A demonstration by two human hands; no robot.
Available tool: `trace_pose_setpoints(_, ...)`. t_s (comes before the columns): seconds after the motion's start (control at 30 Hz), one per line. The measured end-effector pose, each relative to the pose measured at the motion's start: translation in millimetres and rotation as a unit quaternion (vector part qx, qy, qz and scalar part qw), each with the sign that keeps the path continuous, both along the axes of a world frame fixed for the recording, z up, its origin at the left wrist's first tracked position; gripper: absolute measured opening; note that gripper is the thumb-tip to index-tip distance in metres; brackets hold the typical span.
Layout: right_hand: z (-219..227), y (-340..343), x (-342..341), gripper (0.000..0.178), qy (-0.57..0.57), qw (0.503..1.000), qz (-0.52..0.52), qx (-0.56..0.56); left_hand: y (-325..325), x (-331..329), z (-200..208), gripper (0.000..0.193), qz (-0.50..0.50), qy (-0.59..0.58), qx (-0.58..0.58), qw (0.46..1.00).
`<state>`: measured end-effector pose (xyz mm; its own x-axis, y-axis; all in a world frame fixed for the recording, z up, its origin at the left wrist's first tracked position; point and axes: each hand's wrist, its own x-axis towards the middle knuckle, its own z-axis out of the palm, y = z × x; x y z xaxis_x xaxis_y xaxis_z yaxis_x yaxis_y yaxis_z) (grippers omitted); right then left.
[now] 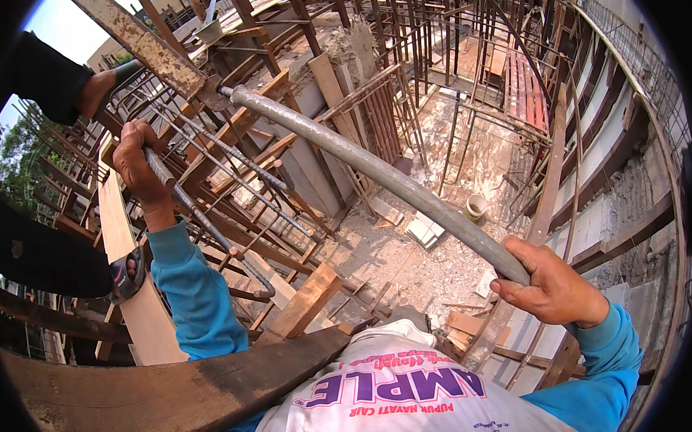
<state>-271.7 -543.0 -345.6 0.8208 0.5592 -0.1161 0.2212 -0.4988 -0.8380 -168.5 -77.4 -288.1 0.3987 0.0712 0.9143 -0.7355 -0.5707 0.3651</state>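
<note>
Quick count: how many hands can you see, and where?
2: the left hand at upper left, gripping a bar; the right hand at lower right, around the gray pipe. Others may be out of view.

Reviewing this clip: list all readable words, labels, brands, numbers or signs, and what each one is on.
White shirt: large purple capitals across it, upside down in this view; readable, but wording withheld.
Same shirt: smaller red lettering above and below the purple; wording withheld.
Same shirt, near the lower picture edge: a small mark with tiny print, too small to read.
Gray metal pipe in the right hand: no readable text.
</note>
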Motion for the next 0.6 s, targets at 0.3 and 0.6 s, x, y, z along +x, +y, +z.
trace_pose_setpoints(0.3,-28,12,11,0.020,0.016,1.000,0.005,-0.014,21,2,-2,0.038,0.001,0.005,0.016,1.000)
trace_pose_setpoints(0.6,-14,-11,26,0.030,-0.050,0.996,0.072,0.022,88,25,-8,0.022,0.163,-0.020,0.103,0.981)
